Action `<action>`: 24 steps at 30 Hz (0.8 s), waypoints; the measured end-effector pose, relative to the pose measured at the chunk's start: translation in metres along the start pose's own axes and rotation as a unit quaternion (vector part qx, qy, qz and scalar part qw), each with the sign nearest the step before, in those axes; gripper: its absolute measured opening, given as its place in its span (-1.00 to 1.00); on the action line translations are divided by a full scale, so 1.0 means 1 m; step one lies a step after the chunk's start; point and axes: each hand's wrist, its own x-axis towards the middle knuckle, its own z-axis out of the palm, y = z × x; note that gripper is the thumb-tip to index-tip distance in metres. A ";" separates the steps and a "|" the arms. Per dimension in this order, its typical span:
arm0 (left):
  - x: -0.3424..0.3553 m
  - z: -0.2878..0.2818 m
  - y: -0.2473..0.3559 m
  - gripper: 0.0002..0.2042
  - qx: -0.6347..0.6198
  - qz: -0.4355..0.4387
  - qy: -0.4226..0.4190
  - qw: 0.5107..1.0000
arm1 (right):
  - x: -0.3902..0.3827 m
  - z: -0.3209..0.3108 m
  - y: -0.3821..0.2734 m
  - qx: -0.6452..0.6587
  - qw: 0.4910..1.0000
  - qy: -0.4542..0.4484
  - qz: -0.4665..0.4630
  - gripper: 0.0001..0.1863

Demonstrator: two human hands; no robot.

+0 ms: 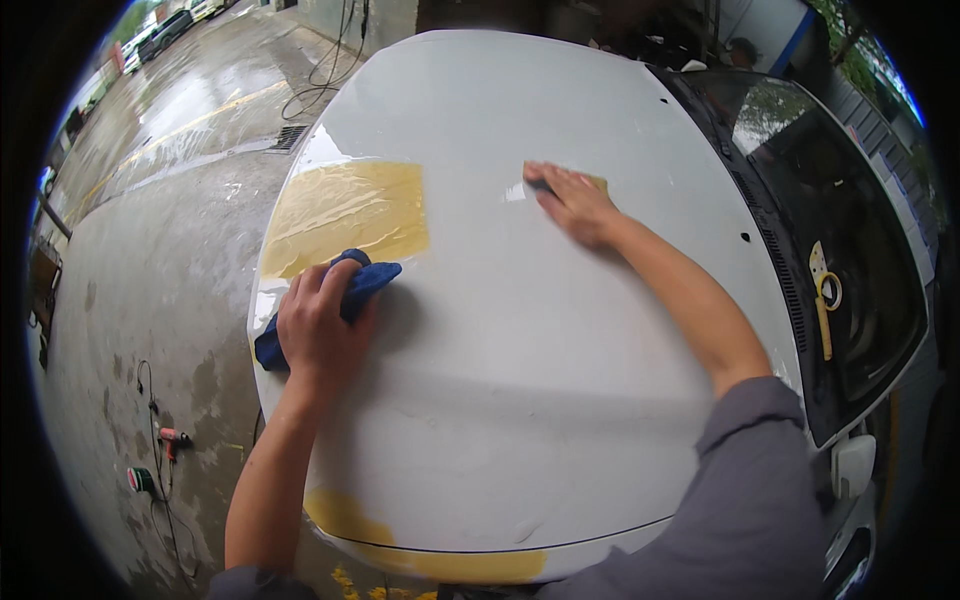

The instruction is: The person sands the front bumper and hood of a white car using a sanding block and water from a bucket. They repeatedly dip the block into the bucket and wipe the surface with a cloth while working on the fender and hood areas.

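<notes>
A white car hood [480, 320] spreads beneath both my hands. My left hand [325, 325] is closed around a bunched dark blue cloth [370, 285] over the hood's left edge. Just beyond it lies a wrinkled, see-through yellow film [350, 215], wet-looking and stuck to the paint. My right hand [578, 205], slightly blurred, presses a flat tan pad [597, 184] against the far middle of the hood. Only the pad's edges show past the fingers, and its exact kind is hidden. More yellow patches [345, 515] cover the near left corner and front edge of the bodywork.
The windshield [830, 230] rises on the right, with a yellow-handled tool [824, 330] and a ring [829, 290] near its base. A side mirror [853, 466] juts out. On the wet concrete floor lie a red heat-gun-like tool [174, 437], a green tin [140, 480] and cables.
</notes>
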 end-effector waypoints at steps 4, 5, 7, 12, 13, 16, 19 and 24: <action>-0.003 0.001 0.004 -0.65 0.015 -0.001 -0.005 1.000 | -0.003 0.014 -0.019 -0.043 0.998 -0.037 0.027 -0.41; -0.009 -0.008 -0.011 -0.65 0.033 -0.006 -0.002 0.999 | -0.027 0.006 -0.066 -0.015 0.994 -0.106 -0.012 -0.36; -0.017 -0.012 -0.012 -0.65 0.040 -0.013 -0.005 0.999 | -0.115 0.005 -0.091 -0.015 0.984 -0.152 -0.097 -0.32; -0.018 -0.008 -0.015 -0.64 0.057 -0.028 -0.010 0.998 | -0.201 -0.043 -0.089 0.081 0.960 -0.250 -0.096 -0.32; -0.016 -0.009 -0.016 -0.64 0.056 -0.032 -0.008 0.998 | -0.167 -0.027 -0.073 0.028 0.975 -0.196 -0.099 -0.36; -0.010 -0.004 -0.006 -0.64 0.031 -0.021 -0.002 0.999 | -0.053 -0.008 -0.030 0.047 0.997 -0.052 -0.019 -0.49; -0.001 0.007 0.011 -0.65 0.017 -0.002 -0.007 1.000 | -0.024 0.000 -0.027 -0.014 0.999 -0.040 0.021 -0.40; -0.020 -0.015 -0.014 -0.65 0.058 -0.026 -0.004 0.998 | -0.170 -0.014 -0.093 0.028 0.977 -0.155 -0.142 -0.34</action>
